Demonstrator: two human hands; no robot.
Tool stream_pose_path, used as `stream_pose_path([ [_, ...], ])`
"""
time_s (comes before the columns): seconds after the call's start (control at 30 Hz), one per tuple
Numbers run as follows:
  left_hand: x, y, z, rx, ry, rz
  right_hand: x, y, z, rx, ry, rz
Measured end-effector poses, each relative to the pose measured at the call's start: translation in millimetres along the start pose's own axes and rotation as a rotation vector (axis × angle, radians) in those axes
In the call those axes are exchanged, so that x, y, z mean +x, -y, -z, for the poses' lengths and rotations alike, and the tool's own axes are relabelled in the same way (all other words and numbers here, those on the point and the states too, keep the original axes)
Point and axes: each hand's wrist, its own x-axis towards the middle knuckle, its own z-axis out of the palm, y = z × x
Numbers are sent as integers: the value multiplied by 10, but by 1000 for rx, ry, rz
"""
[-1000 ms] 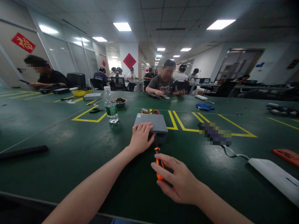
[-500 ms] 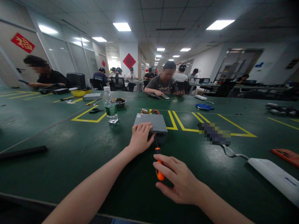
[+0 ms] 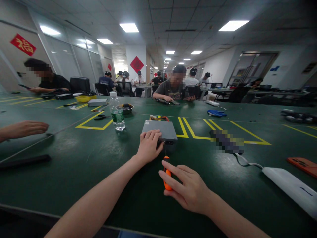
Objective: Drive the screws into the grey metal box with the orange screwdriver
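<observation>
A grey metal computer power supply [image 3: 166,128] lies on the green table, with a bundle of coloured wires [image 3: 159,118] at its far side and a socket in its near face. My left hand [image 3: 150,145] grips its near left corner, fingers over the top and thumb at the near face. In front of that face, an orange and black screwdriver [image 3: 167,180] points away from me, its thin shaft reaching the power supply. The fingers and thumb of my right hand [image 3: 189,186] are closed around its handle. Where exactly the tip sits is too small to tell.
Left of the power supply stands a water bottle [image 3: 117,112], with a metal bowl [image 3: 127,109] behind. Another person's hand [image 3: 26,129] is over the left side, near a black bar [image 3: 24,162]. To the right lie a white power strip [image 3: 288,186] and an orange phone [image 3: 303,166].
My right thumb and fingers have closed in on the screwdriver handle, which has shifted slightly left. Another person's hand has come in from the left. My left hand stays in place.
</observation>
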Motion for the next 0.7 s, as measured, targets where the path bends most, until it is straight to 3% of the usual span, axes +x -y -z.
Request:
stream_pose_path([
  [0.3, 4, 0, 10, 4, -7, 2, -86, -60, -65, 41, -174, -64],
  [0.57, 2, 1, 3, -13, -8, 11, -166, -111, -144, -117, -63, -12],
  [0.7, 2, -3, 0, -18, -7, 10, -132, -145, -132, -185, -125, -39],
])
